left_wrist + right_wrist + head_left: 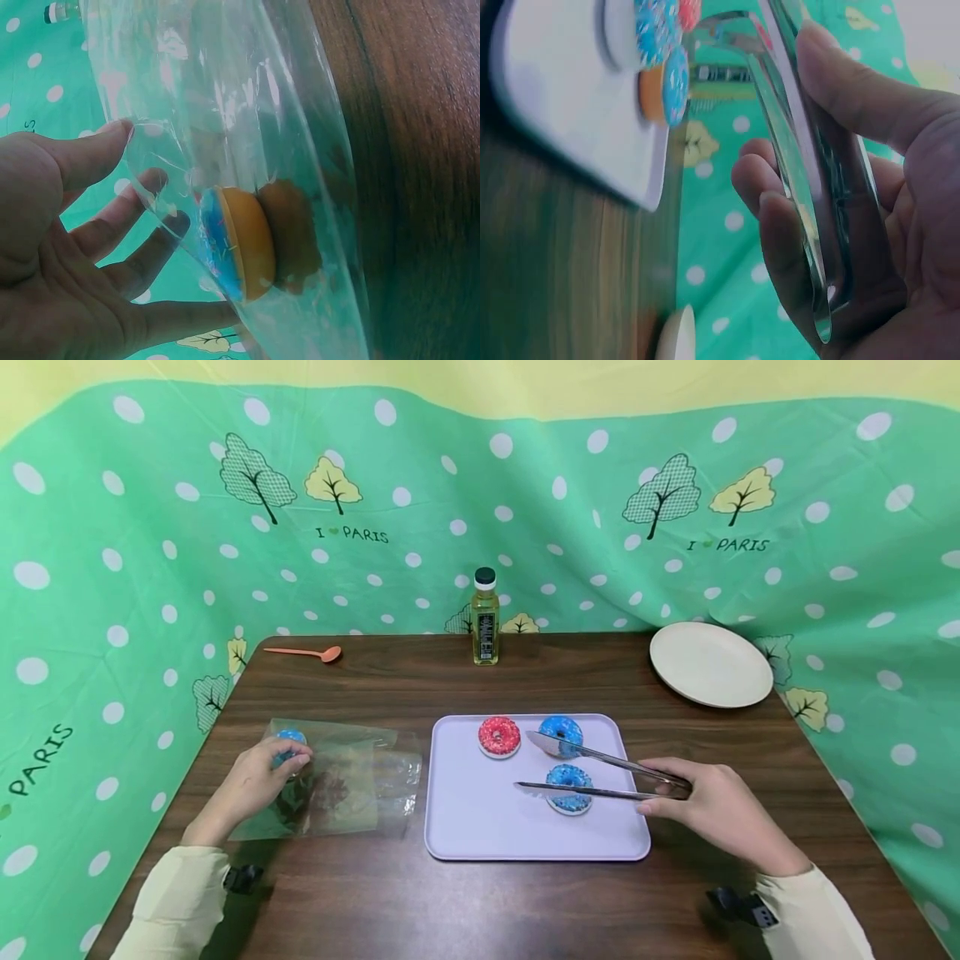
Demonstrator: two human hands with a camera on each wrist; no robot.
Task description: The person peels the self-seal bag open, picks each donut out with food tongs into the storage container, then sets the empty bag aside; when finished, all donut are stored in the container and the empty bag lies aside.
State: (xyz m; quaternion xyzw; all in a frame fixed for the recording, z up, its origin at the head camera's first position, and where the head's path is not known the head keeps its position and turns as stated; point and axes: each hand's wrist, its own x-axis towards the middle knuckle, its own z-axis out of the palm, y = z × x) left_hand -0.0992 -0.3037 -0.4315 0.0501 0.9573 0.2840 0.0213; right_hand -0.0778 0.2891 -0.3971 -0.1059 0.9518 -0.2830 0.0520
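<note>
On the left, a clear plastic bag (pixel 352 777) lies on the table with a blue-iced doughnut (pixel 238 244) inside it. My left hand (pixel 258 781) pinches the bag's edge near that doughnut, its other fingers spread out loosely. Metal tongs (pixel 611 762) are gripped in my right hand (pixel 716 810), their arms apart and pointing left over the lilac tray (pixel 487 827). Beneath the upper arm sits a blue doughnut (pixel 562 728); the lower arm crosses above another blue doughnut (pixel 570 803). A red doughnut (pixel 498 737) rests to their left on the tray.
At the back stands an oil bottle (pixel 486 622) with a dark cap. An orange spoon (pixel 328 654) lies at the far left, and a white plate (pixel 711 664) is at the back right corner. A green curtain (pixel 420 510) hangs behind the wooden table (pixel 360 902).
</note>
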